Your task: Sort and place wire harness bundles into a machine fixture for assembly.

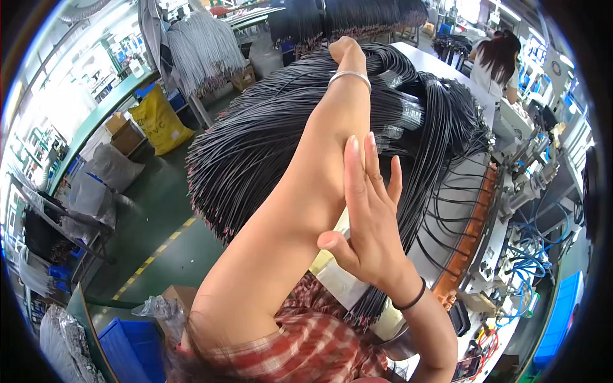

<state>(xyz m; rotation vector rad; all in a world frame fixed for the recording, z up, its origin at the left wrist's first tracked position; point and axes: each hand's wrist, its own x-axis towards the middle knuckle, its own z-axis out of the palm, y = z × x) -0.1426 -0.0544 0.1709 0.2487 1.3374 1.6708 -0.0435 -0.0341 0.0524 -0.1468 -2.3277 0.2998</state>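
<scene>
My left arm stretches far forward over a big heap of black cables (268, 121) on the table. At its end, my left hand (347, 50) is bent away behind the wrist, above the far part of the heap. Its fingers are hidden, so I cannot make out whether it holds anything. My right hand (373, 217) is raised beside my left forearm, fingers stretched out and thumb apart, with nothing in it. The fingertips lie against or just in front of the left arm near the elbow. Clear plastic wrap (410, 113) binds some of the cables.
An orange-brown strip fixture (469, 233) with cables laid to it runs along the right, beside machine parts and blue air tubes (527, 255). A phone (466, 368) lies near the front edge. Another person (495, 67) works at the back right. A yellow sack (159, 121) stands left.
</scene>
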